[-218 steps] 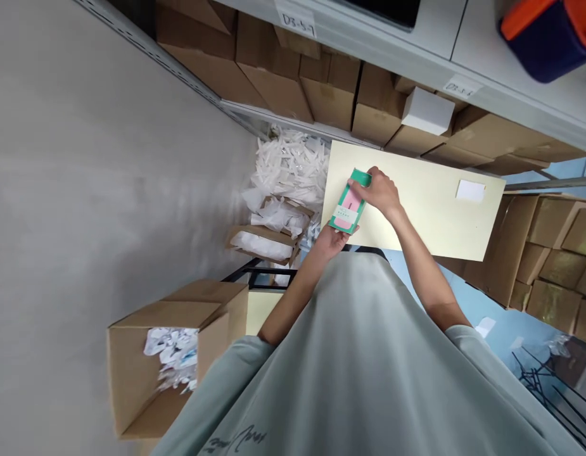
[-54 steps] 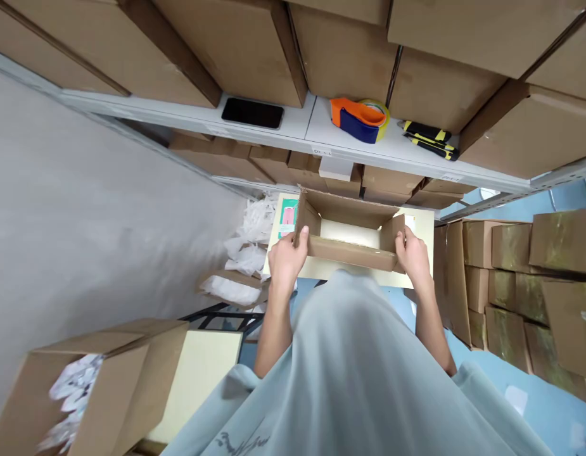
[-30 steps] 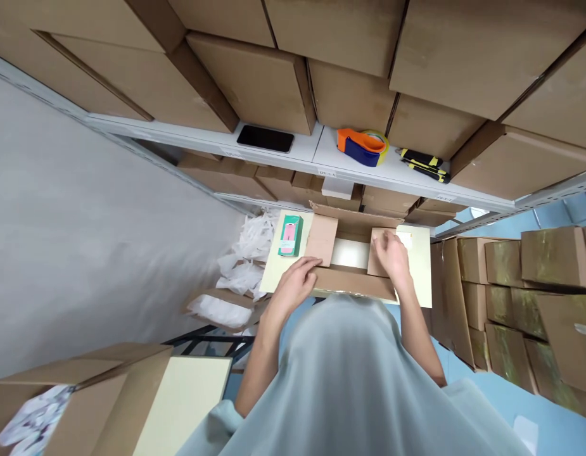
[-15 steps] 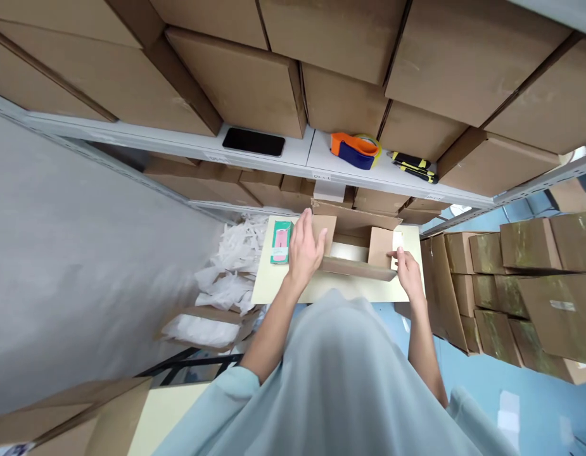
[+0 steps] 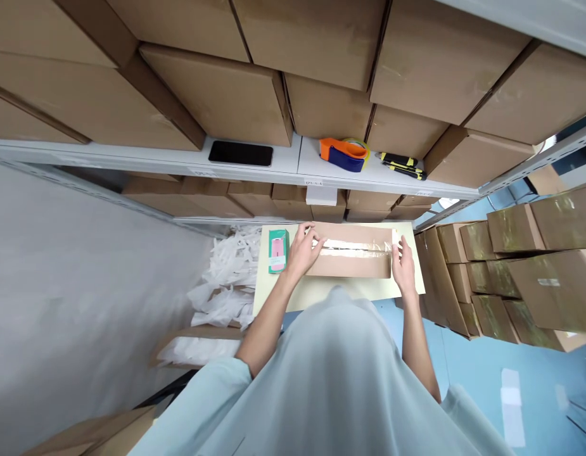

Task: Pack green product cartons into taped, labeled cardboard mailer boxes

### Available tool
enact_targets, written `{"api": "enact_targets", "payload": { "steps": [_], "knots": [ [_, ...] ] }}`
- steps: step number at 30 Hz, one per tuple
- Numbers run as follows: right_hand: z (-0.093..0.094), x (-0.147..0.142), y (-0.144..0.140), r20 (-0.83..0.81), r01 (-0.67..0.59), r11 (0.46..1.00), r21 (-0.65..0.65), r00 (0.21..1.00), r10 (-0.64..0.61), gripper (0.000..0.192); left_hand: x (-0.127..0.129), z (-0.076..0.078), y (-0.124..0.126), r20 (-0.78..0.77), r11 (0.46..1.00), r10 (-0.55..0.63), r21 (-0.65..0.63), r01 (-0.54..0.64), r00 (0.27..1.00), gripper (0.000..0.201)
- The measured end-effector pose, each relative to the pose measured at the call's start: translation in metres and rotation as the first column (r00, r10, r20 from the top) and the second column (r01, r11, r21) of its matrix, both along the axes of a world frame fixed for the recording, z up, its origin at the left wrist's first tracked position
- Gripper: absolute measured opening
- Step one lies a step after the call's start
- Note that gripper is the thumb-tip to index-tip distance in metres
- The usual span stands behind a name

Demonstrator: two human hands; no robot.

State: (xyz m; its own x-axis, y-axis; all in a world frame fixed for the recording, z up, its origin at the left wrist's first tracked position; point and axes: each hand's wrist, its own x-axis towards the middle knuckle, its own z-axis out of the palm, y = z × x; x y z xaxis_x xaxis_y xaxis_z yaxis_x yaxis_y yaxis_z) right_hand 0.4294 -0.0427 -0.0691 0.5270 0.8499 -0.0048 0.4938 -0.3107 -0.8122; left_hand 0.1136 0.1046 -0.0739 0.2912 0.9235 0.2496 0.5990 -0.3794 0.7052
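A long brown cardboard box lies on the pale work surface, its upper flaps meeting at a lengthwise seam. Shiny clear tape runs along that seam. At the box's left end is my left hand, closed around the end with bent fingers and the thumb near the tape. My right hand grips the opposite end, fingers upright against the side; part of its grasp is hidden. Left of my left hand stands a small green box with a pink picture on the front.
The shelf ahead holds a black phone, an orange-and-blue tape dispenser, cutters and large cartons. White crumpled paper is piled on the left. Taped cartons are stacked on the right.
The cardboard box showed its open inside with raised flaps; now a flat taped top faces up. Both hands have shifted to its ends. The view has tilted slightly.
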Motion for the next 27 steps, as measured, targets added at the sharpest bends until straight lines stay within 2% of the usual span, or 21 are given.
{"api": "enact_targets", "payload": {
  "steps": [2, 3, 6, 9, 13, 17, 21, 24, 27],
  "knots": [
    [-0.008, -0.002, 0.010, 0.013, -0.037, 0.997, -0.071, 0.999, 0.038, 0.098, -0.003, -0.011, -0.004, 0.070, 0.995, 0.008, -0.098, -0.001, 0.997, 0.034],
    [-0.012, -0.003, 0.016, 0.017, -0.052, 0.992, -0.115, 0.998, 0.054, 0.102, -0.004, -0.016, -0.004, 0.118, 0.987, 0.016, -0.158, 0.003, 0.993, 0.042],
    [-0.020, -0.002, 0.036, 0.053, -0.078, 0.972, -0.224, 0.994, 0.092, 0.107, -0.002, -0.028, -0.001, 0.273, 0.936, 0.046, -0.349, 0.055, 0.961, 0.086],
    [-0.022, 0.006, 0.053, 0.100, -0.101, 0.961, -0.258, 0.986, 0.131, 0.100, 0.004, -0.035, -0.005, 0.379, 0.895, 0.088, -0.437, 0.094, 0.921, 0.106],
    [-0.022, 0.009, 0.053, 0.116, -0.119, 0.960, -0.255, 0.981, 0.153, 0.090, 0.002, -0.039, -0.031, 0.422, 0.896, 0.161, -0.442, 0.047, 0.892, 0.105],
    [-0.030, -0.020, 0.017, 0.104, -0.160, 0.943, -0.291, 0.975, 0.198, 0.089, -0.027, -0.042, -0.061, 0.401, 0.880, 0.239, -0.474, -0.023, 0.884, 0.099],
    [-0.046, -0.045, -0.016, 0.088, -0.156, 0.918, -0.365, 0.976, 0.201, 0.089, -0.047, -0.057, -0.079, 0.364, 0.833, 0.268, -0.553, -0.025, 0.892, 0.092],
    [-0.061, -0.040, -0.012, 0.068, -0.185, 0.885, -0.427, 0.970, 0.235, 0.091, -0.040, -0.076, -0.082, 0.290, 0.807, 0.308, -0.585, -0.087, 0.906, 0.087],
    [-0.072, -0.020, 0.014, 0.053, -0.218, 0.879, -0.423, 0.963, 0.265, 0.097, -0.024, -0.091, -0.073, 0.196, 0.816, 0.337, -0.549, -0.182, 0.921, 0.088]
  ]
}}
